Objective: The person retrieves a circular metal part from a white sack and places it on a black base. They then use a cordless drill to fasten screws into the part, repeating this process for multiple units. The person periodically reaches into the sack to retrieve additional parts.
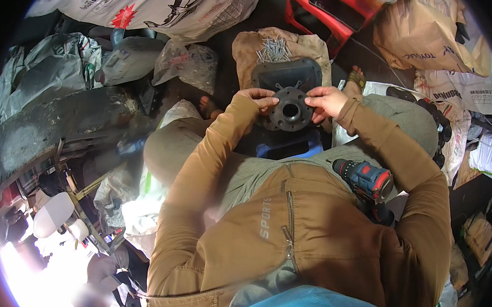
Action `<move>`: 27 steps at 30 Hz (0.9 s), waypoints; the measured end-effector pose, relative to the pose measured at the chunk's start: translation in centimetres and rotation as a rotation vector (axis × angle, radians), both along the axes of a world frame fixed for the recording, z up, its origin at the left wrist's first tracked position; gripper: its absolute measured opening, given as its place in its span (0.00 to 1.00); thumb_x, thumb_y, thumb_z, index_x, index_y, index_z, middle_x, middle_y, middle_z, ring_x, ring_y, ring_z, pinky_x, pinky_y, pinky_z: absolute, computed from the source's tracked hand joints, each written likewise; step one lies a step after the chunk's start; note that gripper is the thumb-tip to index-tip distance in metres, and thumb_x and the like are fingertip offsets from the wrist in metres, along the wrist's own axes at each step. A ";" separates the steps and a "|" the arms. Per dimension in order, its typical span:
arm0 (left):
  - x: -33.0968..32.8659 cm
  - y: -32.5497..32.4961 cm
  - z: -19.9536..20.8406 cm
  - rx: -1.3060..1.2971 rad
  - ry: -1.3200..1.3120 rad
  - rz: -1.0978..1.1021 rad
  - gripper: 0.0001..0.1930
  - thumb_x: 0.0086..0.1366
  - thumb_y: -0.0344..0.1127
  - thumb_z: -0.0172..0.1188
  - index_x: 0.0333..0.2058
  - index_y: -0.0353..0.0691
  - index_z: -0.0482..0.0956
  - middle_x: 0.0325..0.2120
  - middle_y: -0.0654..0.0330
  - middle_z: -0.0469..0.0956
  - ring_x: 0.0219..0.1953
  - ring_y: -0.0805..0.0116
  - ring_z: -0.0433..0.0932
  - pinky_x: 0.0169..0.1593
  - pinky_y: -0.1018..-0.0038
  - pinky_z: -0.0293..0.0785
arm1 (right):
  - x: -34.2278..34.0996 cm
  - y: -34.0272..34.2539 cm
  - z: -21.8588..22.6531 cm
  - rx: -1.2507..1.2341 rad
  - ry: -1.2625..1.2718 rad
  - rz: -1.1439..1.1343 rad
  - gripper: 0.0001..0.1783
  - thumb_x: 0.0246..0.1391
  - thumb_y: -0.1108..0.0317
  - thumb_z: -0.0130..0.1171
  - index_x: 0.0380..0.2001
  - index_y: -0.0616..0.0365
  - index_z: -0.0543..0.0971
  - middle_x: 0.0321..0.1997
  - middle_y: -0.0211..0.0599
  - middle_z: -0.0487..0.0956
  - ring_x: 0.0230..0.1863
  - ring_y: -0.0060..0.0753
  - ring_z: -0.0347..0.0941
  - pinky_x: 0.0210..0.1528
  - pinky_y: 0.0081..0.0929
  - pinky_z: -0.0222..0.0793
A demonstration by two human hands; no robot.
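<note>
White sacks (215,19) and a red plastic stool (344,19) lay beyond the black square tray (287,70), the sacks to its left and the stool to its right. Overlapping the tray's near edge in view was the round black flange (290,96). Your left hand (259,98) pinched its left rim between thumb and fingers; your right hand (327,102) gripped the right rim likewise. Small silvery fasteners (274,49) lay heaped just past the tray, and a blue-and-red drill (363,177) rested nearer you, to its right.

Dark round flange (291,98), open-centered, gripped at edges.
</note>
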State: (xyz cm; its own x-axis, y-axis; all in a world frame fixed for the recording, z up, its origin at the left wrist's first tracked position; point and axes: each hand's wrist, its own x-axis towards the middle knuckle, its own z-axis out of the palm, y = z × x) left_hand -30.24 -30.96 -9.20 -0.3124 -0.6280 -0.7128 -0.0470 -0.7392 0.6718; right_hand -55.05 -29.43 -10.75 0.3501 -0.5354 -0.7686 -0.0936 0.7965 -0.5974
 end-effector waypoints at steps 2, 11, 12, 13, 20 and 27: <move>-0.3 -0.5 -0.6 0.007 0.041 0.059 0.19 0.53 0.28 0.68 0.44 0.31 0.77 0.30 0.61 0.79 0.27 0.77 0.73 0.33 0.82 0.70 | -0.2 -0.7 -0.7 -0.021 0.038 -0.025 0.19 0.56 0.64 0.58 0.47 0.64 0.72 0.28 0.37 0.78 0.22 0.28 0.76 0.25 0.25 0.76; -1.2 -1.7 -2.0 -0.036 -0.029 0.144 0.19 0.54 0.30 0.68 0.45 0.33 0.77 0.31 0.66 0.79 0.26 0.82 0.70 0.32 0.86 0.67 | 0.2 -2.2 -1.9 -0.086 0.063 -0.089 0.18 0.57 0.65 0.56 0.47 0.64 0.72 0.29 0.37 0.75 0.19 0.26 0.73 0.21 0.23 0.75; -1.2 -1.8 -2.2 -0.039 -0.040 0.120 0.18 0.56 0.31 0.67 0.45 0.33 0.77 0.32 0.65 0.79 0.27 0.80 0.71 0.33 0.85 0.68 | 0.2 -2.2 -2.0 -0.095 0.078 -0.092 0.17 0.57 0.65 0.55 0.47 0.64 0.72 0.29 0.36 0.75 0.19 0.26 0.73 0.21 0.23 0.74; -1.1 -1.8 -2.4 -0.043 -0.034 0.099 0.18 0.57 0.31 0.66 0.46 0.33 0.77 0.33 0.64 0.79 0.28 0.78 0.72 0.34 0.83 0.69 | 0.2 -2.1 -2.0 -0.111 0.075 -0.087 0.17 0.57 0.65 0.55 0.46 0.64 0.72 0.28 0.36 0.75 0.19 0.25 0.73 0.21 0.23 0.74; -0.6 -1.9 -3.3 0.022 0.044 0.072 0.17 0.59 0.32 0.63 0.47 0.32 0.76 0.34 0.63 0.79 0.31 0.78 0.74 0.36 0.83 0.70 | 0.4 -2.2 -2.0 -0.179 0.110 -0.055 0.15 0.58 0.65 0.54 0.45 0.64 0.73 0.28 0.35 0.75 0.18 0.24 0.72 0.19 0.22 0.72; -0.5 -2.2 -3.4 0.038 0.037 0.047 0.18 0.60 0.31 0.63 0.48 0.32 0.75 0.35 0.63 0.79 0.33 0.77 0.76 0.39 0.82 0.72 | 0.3 -2.3 -2.2 -0.181 0.115 -0.017 0.16 0.58 0.65 0.55 0.47 0.60 0.71 0.29 0.32 0.75 0.20 0.23 0.72 0.21 0.21 0.72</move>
State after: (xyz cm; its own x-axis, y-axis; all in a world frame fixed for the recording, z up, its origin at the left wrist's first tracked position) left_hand -30.73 -33.19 -12.58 -0.3096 -0.6152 -0.7251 0.0129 -0.7652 0.6437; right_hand -54.78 -31.75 -12.93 0.2555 -0.6734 -0.6937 -0.1571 0.6791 -0.7171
